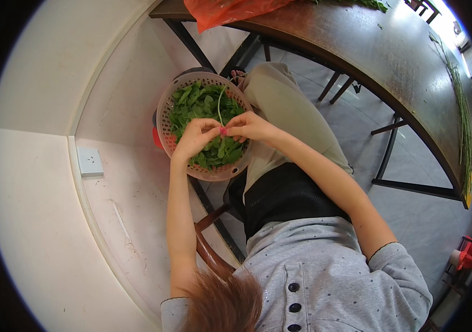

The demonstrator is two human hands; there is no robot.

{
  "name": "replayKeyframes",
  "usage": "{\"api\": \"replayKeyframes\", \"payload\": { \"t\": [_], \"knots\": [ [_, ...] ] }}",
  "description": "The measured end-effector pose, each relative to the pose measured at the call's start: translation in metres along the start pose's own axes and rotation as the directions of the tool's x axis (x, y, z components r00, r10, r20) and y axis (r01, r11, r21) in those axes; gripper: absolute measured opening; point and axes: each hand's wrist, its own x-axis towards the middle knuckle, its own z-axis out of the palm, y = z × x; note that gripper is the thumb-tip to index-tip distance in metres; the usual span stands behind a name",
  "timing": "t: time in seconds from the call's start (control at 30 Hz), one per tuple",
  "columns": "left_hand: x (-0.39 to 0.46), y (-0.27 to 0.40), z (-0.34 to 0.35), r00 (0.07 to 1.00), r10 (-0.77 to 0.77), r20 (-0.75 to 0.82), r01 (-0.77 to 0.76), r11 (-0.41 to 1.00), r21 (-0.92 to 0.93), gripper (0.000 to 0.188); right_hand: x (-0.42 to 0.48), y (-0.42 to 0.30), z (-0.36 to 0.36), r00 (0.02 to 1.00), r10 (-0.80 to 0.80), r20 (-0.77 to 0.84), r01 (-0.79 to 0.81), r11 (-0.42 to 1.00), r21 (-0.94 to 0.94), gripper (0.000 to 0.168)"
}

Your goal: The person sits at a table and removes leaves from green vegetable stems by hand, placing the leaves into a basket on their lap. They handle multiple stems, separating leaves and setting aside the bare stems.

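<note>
Both of my hands meet over a pale pink perforated plastic basket [209,174]. Loose green leaves [196,106] fill much of it. My left hand [194,139] pinches at the lower end of a thin pale green stem [219,103] between thumb and forefinger. Right beside it, my right hand [250,125] pinches at the same place, the fingertips almost touching. From there the stem curves up and to the right across the basket's rim. A small bright pink spot shows at the fingertips; whether it is a painted nail, I cannot tell.
A dark wooden table [344,45] curves across the top and right, bearing an orange-red plastic bag [232,10], leafy greens [369,4] and a bundle of long thin stems [462,120]. On the left, a white wall has a socket box [90,162]. My bent leg [292,103] is beside the basket.
</note>
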Motion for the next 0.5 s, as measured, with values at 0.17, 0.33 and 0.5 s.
{"api": "replayKeyframes", "payload": {
  "t": [0.17,0.33,0.5],
  "knots": [
    [0.005,-0.005,0.005,0.999,0.024,-0.024,-0.025,0.999,-0.033,0.014,0.005,0.012,-0.001,0.999,-0.023,0.024,0.023,1.000,-0.011,0.017],
    [0.002,-0.003,0.003,0.997,0.014,-0.078,-0.008,0.998,0.068,0.013,0.004,0.011,0.003,0.999,-0.036,0.013,0.036,0.999,-0.002,0.014],
    [0.002,-0.003,0.001,0.957,0.036,-0.289,0.026,0.978,0.209,0.015,0.006,0.014,-0.002,0.984,-0.170,0.058,0.179,0.958,-0.226,0.014]
  ]
}}
